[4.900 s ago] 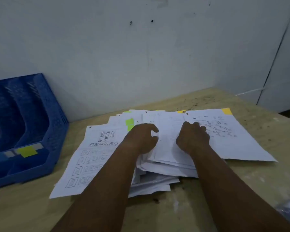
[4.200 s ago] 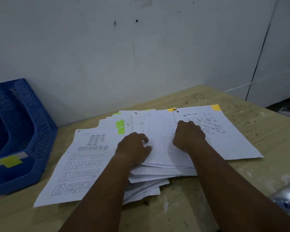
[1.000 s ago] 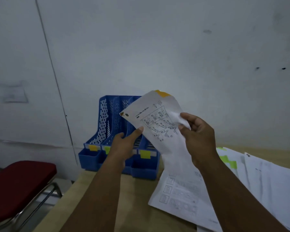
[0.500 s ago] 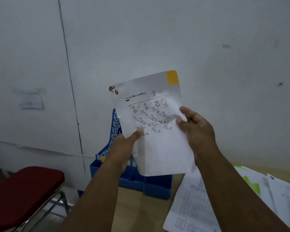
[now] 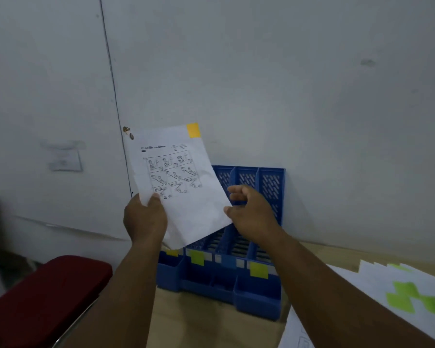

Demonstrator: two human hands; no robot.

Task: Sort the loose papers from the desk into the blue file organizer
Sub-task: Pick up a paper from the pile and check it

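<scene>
1. One sheet [image 5: 183, 194] is in the air in front of the blue file organizer [image 5: 249, 247], tilted, with an orange tab [image 5: 193, 130] at its top edge and a grid of small drawings on its face.
2. My left hand [image 5: 145, 217] pinches the sheet at its lower left edge, thumb on the front.
3. My right hand [image 5: 249, 212] is at the sheet's right edge with fingers loosely curled; I cannot tell if it touches the paper.
4. Organizer stands on the desk [image 5: 211, 325] against the wall [image 5: 261, 84], at the desk's far left; yellow-green labels [image 5: 258, 269] on its front lips.
5. Loose papers [image 5: 387, 297] lie at the desk's right side, green tabs [image 5: 412, 298] on them.
6. Red chair seat [image 5: 43, 297] sits beyond the desk's left edge.
</scene>
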